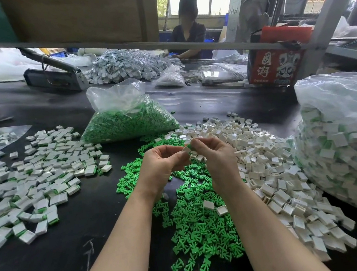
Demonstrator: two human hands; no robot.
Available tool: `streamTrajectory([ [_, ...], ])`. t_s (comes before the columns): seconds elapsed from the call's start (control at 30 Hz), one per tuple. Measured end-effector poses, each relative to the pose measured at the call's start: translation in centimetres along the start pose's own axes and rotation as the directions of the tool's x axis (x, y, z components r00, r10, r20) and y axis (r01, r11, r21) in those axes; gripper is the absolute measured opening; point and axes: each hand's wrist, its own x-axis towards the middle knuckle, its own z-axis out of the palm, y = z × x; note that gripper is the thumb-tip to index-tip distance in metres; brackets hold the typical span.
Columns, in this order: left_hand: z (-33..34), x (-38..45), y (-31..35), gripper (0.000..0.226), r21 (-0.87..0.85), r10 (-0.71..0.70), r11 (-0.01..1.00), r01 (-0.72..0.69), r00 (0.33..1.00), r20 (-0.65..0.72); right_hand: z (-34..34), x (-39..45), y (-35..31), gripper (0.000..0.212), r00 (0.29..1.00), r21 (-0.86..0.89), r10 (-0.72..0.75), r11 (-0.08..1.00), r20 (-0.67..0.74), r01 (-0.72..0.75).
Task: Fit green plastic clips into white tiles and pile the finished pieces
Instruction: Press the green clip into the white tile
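My left hand (161, 165) and my right hand (214, 154) meet above the table's middle. Between their fingertips they pinch a small white tile (186, 148) with a bit of green clip showing beside it. Further white tiles sit tucked under my right hand's curled fingers. Loose green clips (192, 217) lie in a heap under my wrists. Empty white tiles (268, 171) are heaped to the right. Finished tiles with green edges (38, 178) are spread out on the left.
A clear bag of green clips (127, 118) stands behind my hands. A big clear bag of finished pieces (340, 144) fills the right edge. Farther back are a grey heap of parts (125, 65), a red carton (276, 63), a stapler-like tool (55, 74) and a seated person (189, 34).
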Motion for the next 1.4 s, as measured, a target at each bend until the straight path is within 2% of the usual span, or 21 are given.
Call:
streamTrajectory([
  [0.2, 0.2, 0.1, -0.2, 0.014, 0.040, 0.039, 0.999, -0.037, 0.998, -0.051, 0.1, 0.1, 0.0, 0.005, 0.999, 0.049, 0.049, 0.998, 0.006, -0.049],
  [0.43, 0.1, 0.2, -0.3, 0.019, 0.080, 0.078, 0.994, -0.073, 0.995, -0.066, 0.2, 0.2, 0.0, 0.009, 0.995, 0.066, 0.096, 0.993, -0.003, -0.096],
  [0.57, 0.2, 0.1, -0.5, 0.019, 0.081, 0.080, 0.994, -0.073, 0.993, -0.088, 0.3, 0.2, 0.1, 0.027, 0.985, 0.046, 0.170, 0.985, -0.016, -0.169],
  [0.63, 0.2, 0.2, -0.5, 0.019, 0.081, 0.079, 0.994, -0.071, 0.992, -0.094, 0.3, 0.3, 0.1, 0.027, 0.984, 0.052, 0.177, 0.983, -0.016, -0.176],
  [0.77, 0.3, 0.3, -0.6, 0.023, 0.118, 0.094, 0.990, -0.082, 0.991, -0.096, 0.1, 0.3, 0.0, 0.024, 0.990, 0.030, 0.144, 0.989, 0.000, -0.144],
  [0.9, 0.2, 0.2, -0.6, 0.012, 0.136, 0.098, 0.987, -0.085, 0.991, -0.092, 0.1, 0.2, 0.3, 0.013, 0.996, -0.033, 0.092, 0.995, 0.005, -0.091],
  [1.13, 0.8, 0.1, -0.9, 0.016, 0.143, 0.044, 0.989, -0.033, 0.996, -0.076, -0.1, 0.1, 0.7, 0.014, 1.000, -0.134, -0.004, 0.991, -0.005, 0.004],
  [1.2, 0.8, 0.3, -0.9, 0.015, 0.165, 0.018, 0.986, -0.009, 0.998, -0.053, -0.2, 0.1, 0.8, 0.016, 1.000, -0.116, -0.011, 0.993, -0.006, 0.010],
  [1.27, 0.5, 0.5, -0.7, 0.012, 0.271, -0.025, 0.962, 0.022, 1.000, 0.009, -0.1, 0.1, 0.8, 0.015, 1.000, -0.092, -0.006, 0.996, 0.000, 0.006],
  [1.4, 0.6, 0.3, -0.7, 0.031, 0.410, -0.119, 0.911, 0.054, 0.984, 0.133, 0.3, 0.0, 0.9, 0.015, 1.000, -0.111, 0.021, 0.994, 0.018, -0.019],
])
